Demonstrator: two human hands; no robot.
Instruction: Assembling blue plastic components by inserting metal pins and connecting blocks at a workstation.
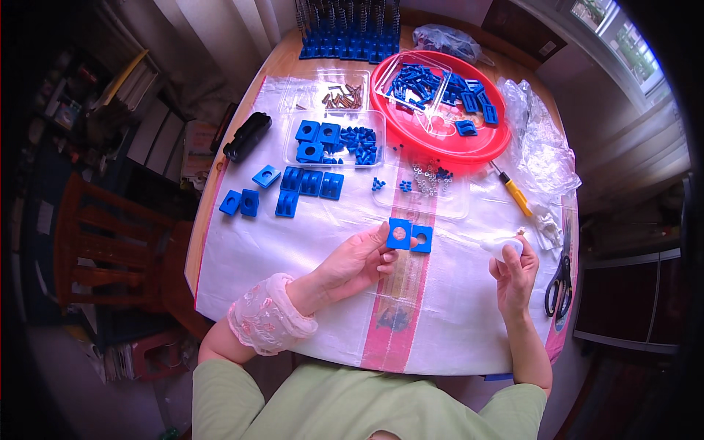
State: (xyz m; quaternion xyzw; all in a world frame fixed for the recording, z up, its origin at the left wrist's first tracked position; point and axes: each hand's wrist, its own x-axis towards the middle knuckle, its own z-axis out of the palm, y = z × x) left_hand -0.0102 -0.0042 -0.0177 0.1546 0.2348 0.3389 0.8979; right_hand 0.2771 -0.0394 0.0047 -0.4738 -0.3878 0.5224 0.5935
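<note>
Sensibly, the left hand (348,265) is pinching a blue block (399,244) by one edge, leaving its hole clear, while the right hand (515,280) is gripping a white bottle (501,247).

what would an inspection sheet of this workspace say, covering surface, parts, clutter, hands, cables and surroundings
Surface: wooden table under a white sheet with a pink-edged band
Parts: blue holed plate; second blue plate right beside it, support unclear; white rounded object
Clutter: red tray and clear box holding blue parts; yellow-handled screwdriver; black scissors; crumpled clear plastic
Hands: left hand holds the blue holed plate; right hand holds the white rounded object
Cables: nothing seen
Surroundings: wooden chair at left, window at upper right
</note>
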